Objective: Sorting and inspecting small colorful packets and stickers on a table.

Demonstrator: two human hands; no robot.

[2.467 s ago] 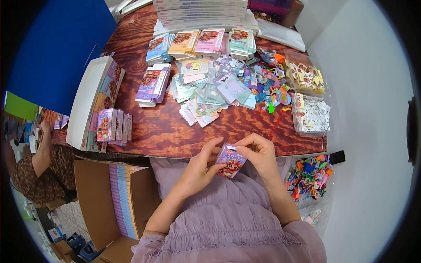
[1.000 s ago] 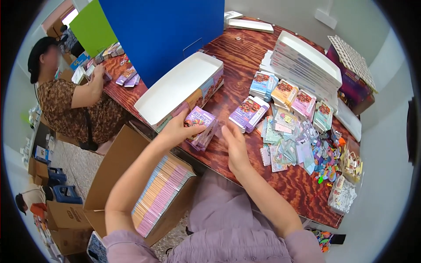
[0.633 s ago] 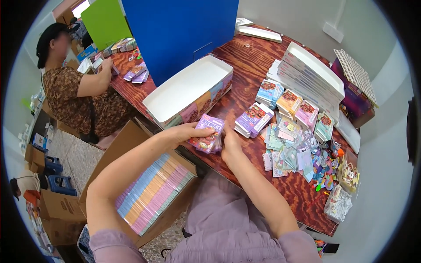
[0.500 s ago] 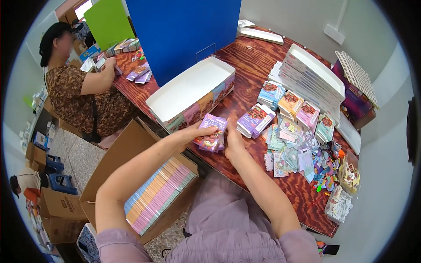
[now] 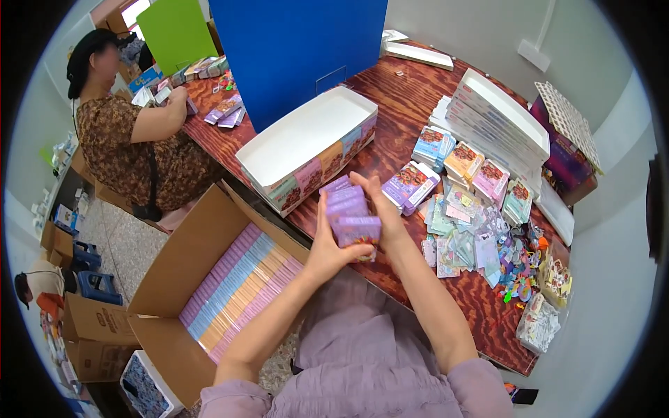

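Several small purple card boxes (image 5: 346,202), in an uneven stack, are between my two hands at the table's front edge. My left hand (image 5: 326,244) wraps round the stack from the left, its thumb across the near end. Against the right side presses my right hand (image 5: 383,209), fingers pointing up. A long white display carton (image 5: 306,143) with coloured panels lies just beyond the hands. Beside my right hand sits another pile of purple boxes (image 5: 408,187). Farther right are piles of blue boxes (image 5: 432,146), orange boxes (image 5: 461,161), pink boxes (image 5: 490,179) and green boxes (image 5: 517,200).
An open brown carton (image 5: 164,279), packed with coloured boxes, stands at the lower left. Loose cards (image 5: 460,244) and small plastic trinkets (image 5: 519,272) cover the right side. White trays (image 5: 498,115) are stacked behind. A blue divider (image 5: 300,63) separates a seated co-worker (image 5: 139,132).
The purple boxes have turned from face-up to edge-on and come slightly nearer. My left hand has shifted lower, round the stack. More of the packed carton now shows.
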